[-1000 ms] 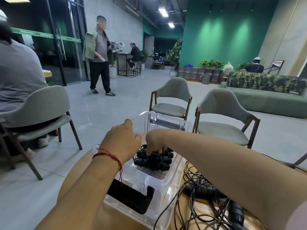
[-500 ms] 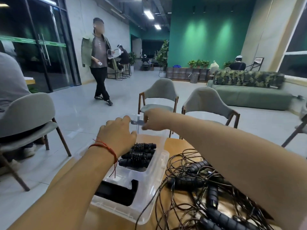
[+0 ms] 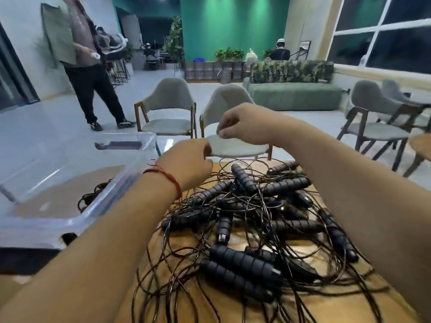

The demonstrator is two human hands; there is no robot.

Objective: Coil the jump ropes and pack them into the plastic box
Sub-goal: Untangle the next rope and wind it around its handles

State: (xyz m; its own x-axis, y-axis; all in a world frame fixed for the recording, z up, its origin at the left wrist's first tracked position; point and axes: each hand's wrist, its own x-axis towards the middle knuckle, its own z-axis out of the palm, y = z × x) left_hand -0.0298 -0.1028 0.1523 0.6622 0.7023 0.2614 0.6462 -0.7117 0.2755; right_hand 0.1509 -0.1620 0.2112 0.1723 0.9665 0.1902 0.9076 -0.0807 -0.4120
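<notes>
Sitting at the left of the wooden table (image 3: 326,306), the clear plastic box (image 3: 58,173) is blurred; dark shapes show through its near wall, too smeared to name. Behind it a person in dark trousers (image 3: 93,89) stands on the floor. The left hand (image 3: 186,159), a red string (image 3: 168,176) at its wrist, hovers with fingers curled over the far edge of the pile; whether it holds a cord I cannot tell. The jump ropes (image 3: 245,217) lie uncoiled on the table in a tangle of black handles and thin cords, just beside the box. Above them the right hand (image 3: 242,124) has its fingertips drawn together; nothing visible between them, so its grasp is unclear.
</notes>
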